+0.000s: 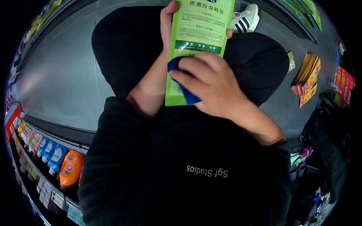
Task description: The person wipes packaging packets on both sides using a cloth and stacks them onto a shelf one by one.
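A green packet of insoles [201, 22] with printed Chinese text stands upright above my lap, its printed face toward me. My left hand [167, 23] holds it from behind, thumb side along the left edge and fingertips showing at the right edge. A dark blue cloth [191, 98] is bunched under my right hand [211, 81], whose fingers are curled over it and press it against the lower part of the packet. The packet's back and most of my left palm are hidden.
Orange and yellow packets [307, 75] lie fanned on the grey floor at right. A white shoe with black stripes [246, 19] shows beyond the packet. Shelves at lower left hold blue bottles [57, 158] and an orange bottle [71, 167]. Green packets [303, 11] stand at upper right.
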